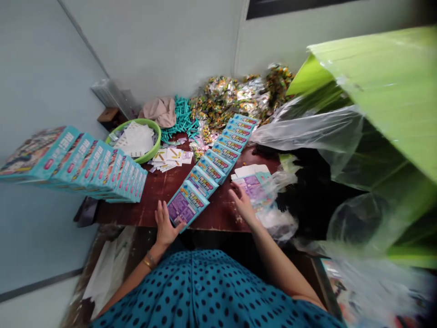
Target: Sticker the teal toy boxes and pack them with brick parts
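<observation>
taken from the middle of the red-brown bench (218, 212), with twelve o'clock pointing away from the person, a row of teal cartons (211, 168) runs on a slant from seven o'clock up to one, each carton partly covering the one behind it. the left hand (166, 228) is at seven o'clock, its fingers spread along the left edge of the nearest carton (187, 205) and its thumb at the near edge; the grip is wide and rests against the carton rather than closing round it. the right hand (243, 204) is at five o'clock, its grip loosely open with nothing in it, fingertips just beside some flat cartons (249, 184) at four o'clock; whether they touch, i cannot tell. clear plastic (278, 228) lies partly over those. at nine o'clock stands a long rank of teal boxes (92, 166), with loose printed cards (167, 157) nearer in. a green basin (158, 143) of white paper slips (136, 139) is at ten, teal sticks (179, 118) are heaped at eleven, and small shiny packets (221, 98) pile against the wall (187, 41) at twelve. a large yellow-green sheet (382, 86) looms at two o'clock.
</observation>
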A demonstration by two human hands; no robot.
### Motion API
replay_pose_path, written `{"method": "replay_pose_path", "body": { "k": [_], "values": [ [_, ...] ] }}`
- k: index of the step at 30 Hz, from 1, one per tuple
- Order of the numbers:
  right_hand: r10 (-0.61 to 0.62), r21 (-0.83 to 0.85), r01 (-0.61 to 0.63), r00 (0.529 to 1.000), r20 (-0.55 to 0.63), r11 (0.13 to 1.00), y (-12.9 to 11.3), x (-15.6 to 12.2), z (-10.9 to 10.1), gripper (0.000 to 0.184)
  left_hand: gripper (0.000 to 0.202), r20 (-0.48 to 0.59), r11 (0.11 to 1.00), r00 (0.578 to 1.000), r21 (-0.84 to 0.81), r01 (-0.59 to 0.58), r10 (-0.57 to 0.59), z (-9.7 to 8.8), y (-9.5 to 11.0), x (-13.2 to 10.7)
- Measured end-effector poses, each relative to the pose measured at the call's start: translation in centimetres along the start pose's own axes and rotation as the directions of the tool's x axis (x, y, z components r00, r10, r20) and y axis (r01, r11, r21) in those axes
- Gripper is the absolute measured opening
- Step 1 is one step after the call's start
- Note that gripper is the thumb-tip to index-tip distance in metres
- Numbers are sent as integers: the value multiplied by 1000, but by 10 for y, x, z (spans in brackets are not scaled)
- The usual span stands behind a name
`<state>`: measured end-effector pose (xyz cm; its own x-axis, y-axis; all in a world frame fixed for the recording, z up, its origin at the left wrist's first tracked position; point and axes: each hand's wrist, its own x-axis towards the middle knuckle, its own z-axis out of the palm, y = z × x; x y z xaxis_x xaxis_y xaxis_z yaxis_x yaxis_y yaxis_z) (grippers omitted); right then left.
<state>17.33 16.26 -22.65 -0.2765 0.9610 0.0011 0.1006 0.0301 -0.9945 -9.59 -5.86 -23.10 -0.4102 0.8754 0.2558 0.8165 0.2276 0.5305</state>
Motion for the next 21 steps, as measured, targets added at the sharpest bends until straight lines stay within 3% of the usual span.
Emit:
{"method": "replay_pose_path", "body": {
  "k": [4, 7, 10, 14, 18, 21],
  "values": [
    [-42, -138, 69, 981, 190, 988, -3, -59, 61, 73, 120, 63, 987, 995, -133, 90, -82, 23, 4, -5],
    [-77, -280, 118, 985, 154, 953, -3, -68, 91, 84, 117, 81, 963, 990, -237, 127, -111, 46, 24, 4],
    [-56, -408, 71, 997, 49, 910, -3, -57, 102, 95, 114, 89, 927, 986, -338, 162, -140, 55, 32, 25],
    [-65, -483, 58, 998, 1, 874, 0, -48, 109, 104, 101, 112, 813, 980, -548, 199, -165, 42, 13, 74],
    [-84, -481, 55, 996, -40, 875, 5, -49, 121, 109, 90, 342, 613, 938, -731, 300, -51, 28, 2, 119],
    [-79, -475, 30, 993, -84, 880, 5, -50, 124, 113, 85, 448, 501, 892, -787, 360, 64, 29, 5, 124]
  ]
}}
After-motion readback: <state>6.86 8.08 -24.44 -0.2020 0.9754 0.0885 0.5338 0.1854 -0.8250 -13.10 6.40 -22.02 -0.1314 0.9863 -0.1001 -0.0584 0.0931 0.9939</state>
